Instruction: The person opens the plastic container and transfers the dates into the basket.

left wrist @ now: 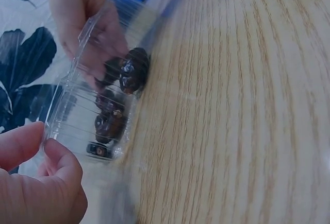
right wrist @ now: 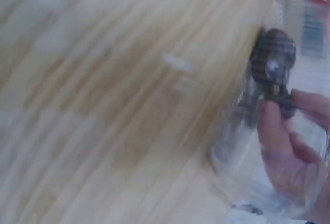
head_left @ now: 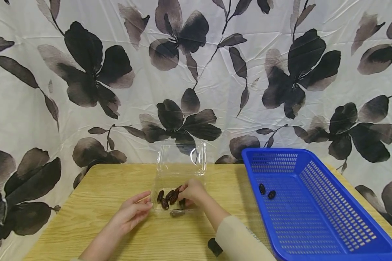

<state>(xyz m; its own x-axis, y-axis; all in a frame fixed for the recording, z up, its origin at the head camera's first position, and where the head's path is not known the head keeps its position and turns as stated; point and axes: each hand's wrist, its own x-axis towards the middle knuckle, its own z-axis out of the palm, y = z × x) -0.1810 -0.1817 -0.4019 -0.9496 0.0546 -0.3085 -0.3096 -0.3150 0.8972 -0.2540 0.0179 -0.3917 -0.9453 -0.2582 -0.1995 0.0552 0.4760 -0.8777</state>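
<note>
A clear plastic clamshell box (head_left: pixel 182 174) stands on the table with its lid raised at the back. Several glossy dark brown dates (head_left: pixel 164 203) lie inside it, seen through the wall in the left wrist view. My left hand (head_left: pixel 132 214) is at the box's left side; its thumb and finger pinch the rim (left wrist: pixel 47 128). My right hand (head_left: pixel 193 193) reaches down into the box from the right. In the blurred right wrist view, its thumb and fingers pinch a date (right wrist: pixel 281 99), partly hidden by the fingertips.
A blue plastic basket (head_left: pixel 297 217) with perforated walls stands on the right of the wooden table (head_left: pixel 117 181); two dates (head_left: pixel 272 194) lie near its left wall. A small black object (head_left: pixel 215 247) shows beside my right sleeve. Behind hangs a floral cloth (head_left: pixel 235 119).
</note>
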